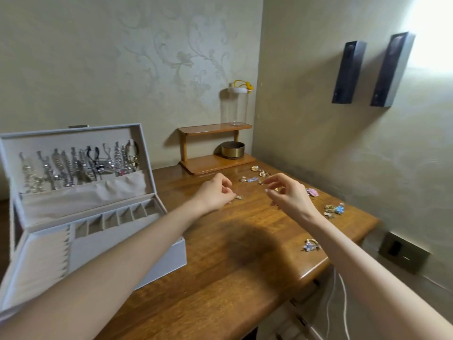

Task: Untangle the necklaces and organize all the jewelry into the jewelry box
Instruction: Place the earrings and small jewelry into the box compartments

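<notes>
The grey jewelry box (171, 256) stands open on the left of the wooden table (220, 278). Several necklaces (81, 165) hang inside its raised lid, and its small compartments (115, 219) hold nothing I can see. My left hand (215, 192) rests on the table with curled fingers, pinching a small gold piece (239, 197) at its fingertips. My right hand (286, 192) hovers just above the table to the right, fingers loosely curled, thumb and forefinger apart. Small earrings and charms (257, 176) lie beyond both hands.
More jewelry lies on the right of the table: a pink piece (311, 192), a gold and blue cluster (333, 209) and a ring with a purple charm (311, 245) near the edge. A wooden shelf (213, 165) with a brass bowl (232, 149) and a clear bottle (236, 104) stands at the back.
</notes>
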Motion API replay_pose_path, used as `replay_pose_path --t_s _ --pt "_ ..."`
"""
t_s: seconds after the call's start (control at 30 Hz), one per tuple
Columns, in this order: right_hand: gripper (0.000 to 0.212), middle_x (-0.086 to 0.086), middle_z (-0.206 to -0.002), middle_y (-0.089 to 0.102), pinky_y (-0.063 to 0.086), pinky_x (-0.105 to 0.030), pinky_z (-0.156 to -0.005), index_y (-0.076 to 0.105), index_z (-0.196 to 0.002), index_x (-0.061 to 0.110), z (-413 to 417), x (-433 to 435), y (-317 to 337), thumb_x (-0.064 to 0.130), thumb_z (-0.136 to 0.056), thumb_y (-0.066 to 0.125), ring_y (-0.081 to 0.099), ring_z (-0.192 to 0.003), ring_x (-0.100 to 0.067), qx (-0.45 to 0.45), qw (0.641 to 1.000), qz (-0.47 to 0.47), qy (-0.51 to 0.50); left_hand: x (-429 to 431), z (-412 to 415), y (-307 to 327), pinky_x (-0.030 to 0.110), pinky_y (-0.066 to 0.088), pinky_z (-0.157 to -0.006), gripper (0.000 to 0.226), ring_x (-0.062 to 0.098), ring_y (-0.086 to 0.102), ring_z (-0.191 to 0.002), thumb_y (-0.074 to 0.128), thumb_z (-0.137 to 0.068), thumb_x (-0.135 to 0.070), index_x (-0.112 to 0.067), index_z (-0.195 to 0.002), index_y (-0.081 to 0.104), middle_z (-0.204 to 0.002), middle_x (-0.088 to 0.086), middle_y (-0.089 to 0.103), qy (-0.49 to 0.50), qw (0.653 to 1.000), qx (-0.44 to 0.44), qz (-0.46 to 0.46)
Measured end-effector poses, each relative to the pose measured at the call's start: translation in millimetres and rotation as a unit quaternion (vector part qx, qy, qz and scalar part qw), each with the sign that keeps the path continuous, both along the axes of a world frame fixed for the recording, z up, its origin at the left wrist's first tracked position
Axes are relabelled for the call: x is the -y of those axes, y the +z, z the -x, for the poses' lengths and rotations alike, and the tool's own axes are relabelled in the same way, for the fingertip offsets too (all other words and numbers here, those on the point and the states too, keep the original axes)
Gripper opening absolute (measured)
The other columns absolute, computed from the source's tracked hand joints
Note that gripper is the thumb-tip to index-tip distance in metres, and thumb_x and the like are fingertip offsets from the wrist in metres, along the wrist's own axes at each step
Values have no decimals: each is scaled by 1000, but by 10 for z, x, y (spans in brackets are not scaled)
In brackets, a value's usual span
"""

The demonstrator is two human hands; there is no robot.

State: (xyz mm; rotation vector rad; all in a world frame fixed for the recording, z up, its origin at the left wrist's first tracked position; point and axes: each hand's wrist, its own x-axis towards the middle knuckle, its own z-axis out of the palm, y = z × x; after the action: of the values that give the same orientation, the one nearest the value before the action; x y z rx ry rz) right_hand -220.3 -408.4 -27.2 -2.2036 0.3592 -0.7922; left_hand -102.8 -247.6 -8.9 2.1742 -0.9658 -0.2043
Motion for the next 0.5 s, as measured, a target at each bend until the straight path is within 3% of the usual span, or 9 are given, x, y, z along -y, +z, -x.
replay_pose_path --t_s 0.1,0.2,0.27,0.33,0.4,0.5 --pt "13 -3 -81 63 43 -13 -49 64 -93 20 243 214 25 15 -83 71 56 -50 -2 -47 997 37 -42 163 62 -41 36 56 -81 33 20 63 -95 66 -86 -22 -12 -113 49 -108 5 60 -31 997 -1 -74" --pt "36 -4 -78 60 43 -18 -42 61 -98 18 504 416 131 28 -71 82 56 -42 -7 -195 980 8 -39 282 145 -63 27 55 -70 42 15 62 -87 69 -84 -20 -7 -118 47 -110 9 59 -72 987 -44 -138" --pt "56 -8 -87 62 46 -24 -43 52 -106 17 674 508 192 30 -65 87 60 -44 -14 -336 942 3 -18 338 188 -90 22 54 -68 47 14 61 -87 69 -83 -20 -5 -121 46 -113 10 59 -96 979 -68 -169" --pt "61 -11 -95 61 48 -25 -43 45 -110 18 804 528 223 24 -66 87 64 -47 -17 -447 895 6 -2 377 208 -150 21 53 -66 49 13 61 -85 71 -82 -20 -5 -121 46 -109 9 60 -106 974 -90 -180" --pt "60 -11 -93 61 47 -22 -41 42 -109 18 859 496 210 17 -68 85 65 -46 -16 -491 871 -17 9 407 212 -217 20 50 -62 49 12 60 -82 72 -81 -21 -7 -119 46 -101 4 59 -104 973 -102 -177" --pt "60 -9 -72 65 46 -21 -39 39 -112 13 831 471 101 6 -71 82 62 -42 -13 -498 866 -50 13 452 212 -268 20 49 -64 48 12 58 -87 72 -81 -21 -9 -120 45 -104 3 56 -103 974 -100 -177"
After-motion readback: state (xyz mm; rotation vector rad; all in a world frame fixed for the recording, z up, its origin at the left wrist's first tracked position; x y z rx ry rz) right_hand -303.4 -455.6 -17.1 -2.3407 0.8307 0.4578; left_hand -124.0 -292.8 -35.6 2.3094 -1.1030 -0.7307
